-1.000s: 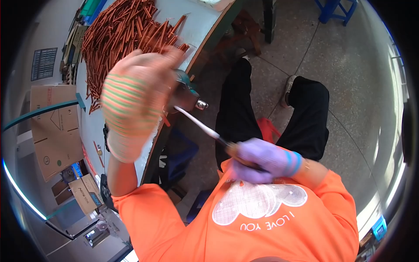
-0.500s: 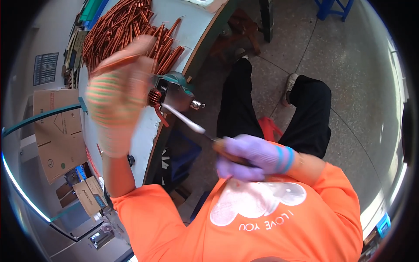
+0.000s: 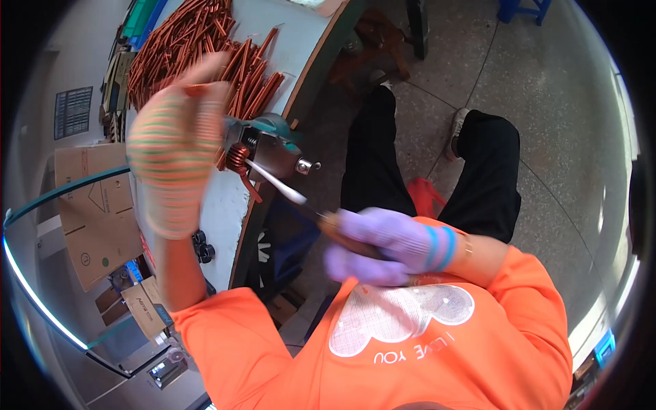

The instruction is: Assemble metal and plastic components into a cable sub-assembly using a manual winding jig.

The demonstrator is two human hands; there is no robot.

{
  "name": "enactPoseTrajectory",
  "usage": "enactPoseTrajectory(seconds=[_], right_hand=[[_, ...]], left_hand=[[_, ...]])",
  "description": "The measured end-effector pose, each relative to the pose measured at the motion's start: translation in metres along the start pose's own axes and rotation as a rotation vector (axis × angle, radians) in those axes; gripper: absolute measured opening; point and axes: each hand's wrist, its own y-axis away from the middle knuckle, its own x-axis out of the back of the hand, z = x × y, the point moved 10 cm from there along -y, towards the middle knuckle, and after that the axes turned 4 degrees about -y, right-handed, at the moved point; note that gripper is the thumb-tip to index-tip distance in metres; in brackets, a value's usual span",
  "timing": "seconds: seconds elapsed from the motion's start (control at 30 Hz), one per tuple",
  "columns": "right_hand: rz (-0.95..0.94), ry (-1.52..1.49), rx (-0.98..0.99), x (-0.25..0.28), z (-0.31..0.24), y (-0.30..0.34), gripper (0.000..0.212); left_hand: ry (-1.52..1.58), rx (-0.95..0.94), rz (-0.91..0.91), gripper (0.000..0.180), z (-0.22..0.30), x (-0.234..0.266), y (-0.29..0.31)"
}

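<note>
My left hand point(image 3: 179, 154), in a striped knit glove, is raised at the table's edge. Motion smears its fingers, but they look curled around a length of copper wire point(image 3: 196, 89). Just right of it, a small coil wound with copper wire point(image 3: 237, 157) sits against a metal vise point(image 3: 277, 152) with teal parts. One wire tail hangs from the coil. My right hand point(image 3: 386, 246), in a purple glove with blue bands, is closed round the wooden handle of a screwdriver-like tool point(image 3: 283, 189). Its pale metal shaft reaches up to the coil; the exact tip is hard to make out.
A large heap of copper wire pieces point(image 3: 181, 51) covers the far part of the table point(image 3: 301, 34). Small black round parts point(image 3: 203, 247) lie near the left forearm. Cardboard boxes point(image 3: 102, 219) stand at the left. A blue stool point(image 3: 523, 10) is on the floor at the back right.
My left hand has shifted slightly left. My right hand and the tool have moved a little to the left, the shaft staying at the coil.
</note>
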Motion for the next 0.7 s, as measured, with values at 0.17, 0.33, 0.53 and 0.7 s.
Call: enactPoseTrajectory(seconds=[0.17, 0.33, 0.53, 0.7], right_hand=[[-0.074, 0.052, 0.027, -0.001, -0.009, -0.012, 0.058], [0.356, 0.678, -0.016, 0.060, -0.010, 0.108, 0.048], [0.560, 0.339, 0.193, 0.043, -0.053, 0.036, 0.048], [0.162, -0.035, -0.090, 0.048, 0.021, 0.035, 0.059]], left_hand=[[0.108, 0.468, 0.011, 0.036, -0.075, 0.000, 0.024], [-0.383, -0.630, -0.237, 0.045, 0.045, -0.025, 0.025], [-0.695, -0.781, -0.139, 0.048, 0.092, -0.056, -0.012], [-0.357, -0.627, 0.107, 0.024, 0.018, -0.007, -0.043]])
